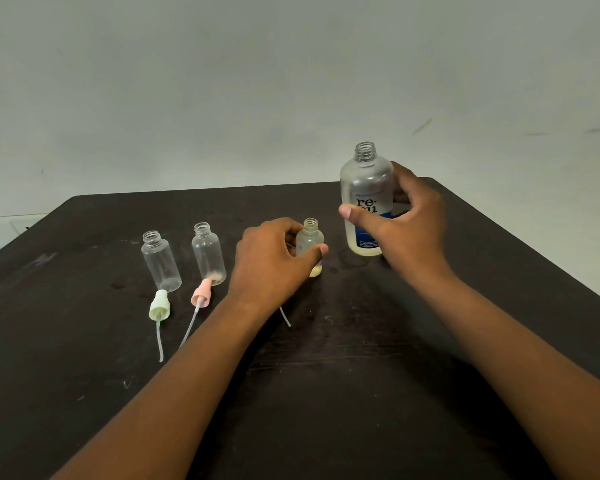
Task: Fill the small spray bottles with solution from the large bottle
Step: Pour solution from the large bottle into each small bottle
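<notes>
Bottles upright, open necks skyward: large bottle (367, 199) in right-hand fingers (352, 216), small bottle (310, 242) in left-hand fingers (317, 252).

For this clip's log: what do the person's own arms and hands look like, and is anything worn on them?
Both forearms are bare right down to the bottom frame edge: no sleeves show. The left hand and right hand wear no gloves, and no rings, watch or bands are visible on the fingers or wrists. No markings can be made out.

A dark, scuffed wooden table (326, 393) stands against a plain pale wall (222, 81) bearing faint marks.
</notes>
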A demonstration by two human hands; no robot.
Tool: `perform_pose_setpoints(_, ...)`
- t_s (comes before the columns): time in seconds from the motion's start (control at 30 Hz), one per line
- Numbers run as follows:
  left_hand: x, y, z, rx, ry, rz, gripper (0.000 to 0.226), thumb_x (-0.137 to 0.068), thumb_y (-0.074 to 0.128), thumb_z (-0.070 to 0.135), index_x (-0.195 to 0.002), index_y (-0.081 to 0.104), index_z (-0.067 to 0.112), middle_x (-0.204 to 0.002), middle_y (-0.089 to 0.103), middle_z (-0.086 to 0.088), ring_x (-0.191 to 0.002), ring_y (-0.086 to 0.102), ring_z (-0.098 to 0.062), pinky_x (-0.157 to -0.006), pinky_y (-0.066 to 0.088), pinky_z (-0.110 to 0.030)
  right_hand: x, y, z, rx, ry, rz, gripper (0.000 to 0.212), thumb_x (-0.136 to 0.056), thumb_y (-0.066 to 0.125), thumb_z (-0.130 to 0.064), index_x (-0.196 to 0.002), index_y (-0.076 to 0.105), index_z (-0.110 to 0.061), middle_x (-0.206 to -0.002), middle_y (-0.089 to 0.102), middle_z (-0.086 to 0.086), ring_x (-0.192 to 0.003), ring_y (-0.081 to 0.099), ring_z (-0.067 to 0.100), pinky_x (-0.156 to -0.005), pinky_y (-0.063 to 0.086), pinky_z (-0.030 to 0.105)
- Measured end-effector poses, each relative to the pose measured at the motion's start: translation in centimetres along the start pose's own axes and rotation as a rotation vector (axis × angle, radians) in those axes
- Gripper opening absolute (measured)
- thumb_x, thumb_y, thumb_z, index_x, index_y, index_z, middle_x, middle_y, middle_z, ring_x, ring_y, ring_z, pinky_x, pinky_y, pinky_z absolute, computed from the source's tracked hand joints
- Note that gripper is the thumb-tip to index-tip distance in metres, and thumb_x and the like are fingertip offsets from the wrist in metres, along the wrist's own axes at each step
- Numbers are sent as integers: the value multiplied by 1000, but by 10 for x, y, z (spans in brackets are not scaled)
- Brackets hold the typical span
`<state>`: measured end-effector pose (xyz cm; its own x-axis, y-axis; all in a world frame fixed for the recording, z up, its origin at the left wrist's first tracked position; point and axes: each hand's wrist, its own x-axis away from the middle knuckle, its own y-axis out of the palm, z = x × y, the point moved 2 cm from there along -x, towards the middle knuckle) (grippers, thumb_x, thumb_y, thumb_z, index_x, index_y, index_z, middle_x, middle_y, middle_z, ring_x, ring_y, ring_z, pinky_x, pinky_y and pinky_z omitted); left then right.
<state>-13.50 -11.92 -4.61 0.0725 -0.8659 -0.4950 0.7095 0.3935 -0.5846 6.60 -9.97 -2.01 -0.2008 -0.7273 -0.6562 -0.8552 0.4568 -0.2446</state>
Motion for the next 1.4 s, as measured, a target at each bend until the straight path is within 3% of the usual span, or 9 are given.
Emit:
perform_pose_setpoints(0.37, -2, 1, -3, -43, -9, 45, 45, -87, 81, 49, -122, 77, 21, -104, 79, 5, -90, 71, -9, -86, 63, -38, 11, 9, -4, -3, 13, -93, 64, -68, 80, -69, -118, 73, -30, -104, 76, -14, -95, 71, 6, -82, 63, 38)
perform_pose_setpoints(0.7, -1, 0, -3, -95, -21, 48, 45, -89, 79, 51, -123, 75, 22, -104, 79, 6, -89, 70, -8, -83, 61, -34, 15, 11, -7, 74, -15, -71, 71, -64, 78, -77, -114, 67, -27, -96, 69, -21, -88, 64, -11, -72, 48, 10)
perform_pose_setpoints(1.17, 4, -21, 12, -80, 43, 118, 59, -90, 81, 44, -139, 67, 15, -122, 77, -1, -106, 73, -12, -97, 62, -38, 17, 8, -14, 138, -87, -6, 74, -64, 83, -75, -109, 55, -24, -98, 67, -12, -86, 66, 4, -73, 60, 32)
perform_pose_setpoints(1.3, 12, -54, 22, -100, 143, 241, 42, -91, 81, 35, -127, 75, 15, -107, 80, 3, -92, 76, -9, -90, 64, -39, 12, 4, -17, 66, -57, -1, 79, -60, 80, -80, -112, 55, -26, -100, 69, -14, -89, 68, 2, -77, 61, 34)
perform_pose_setpoints(1.4, 25, -79, 14, -136, 125, 331, 34, -91, 81, 32, -121, 76, 17, -101, 78, 6, -81, 73, -10, -83, 63, -39, 13, 2, -20, 1, -48, -43, 74, -61, 79, -80, -114, 59, -32, -104, 71, -15, -94, 70, 2, -80, 63, 35)
